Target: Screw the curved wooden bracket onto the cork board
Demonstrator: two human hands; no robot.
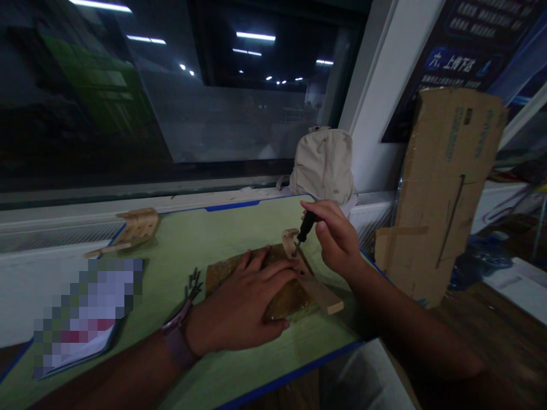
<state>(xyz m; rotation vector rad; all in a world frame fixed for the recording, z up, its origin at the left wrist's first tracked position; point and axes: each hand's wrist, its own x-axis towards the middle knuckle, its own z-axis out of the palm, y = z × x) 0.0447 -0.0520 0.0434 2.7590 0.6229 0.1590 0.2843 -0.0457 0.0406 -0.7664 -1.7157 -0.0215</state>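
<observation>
Head view: the right hand (335, 242) is closed in a pinch on a black-handled screwdriver (306, 226), its tip at a curved wooden piece (289, 240). The left hand (243, 302) lies spread flat, gripping nothing, on a wooden board (224, 273) beside a wooden strip (320, 287), all on the green worktop (256, 359). Progress: the curved piece sits at the strip's end; whether it is fastened cannot be told. A separate wooden assembly (139, 226) lies at the worktop's far left corner, untouched.
</observation>
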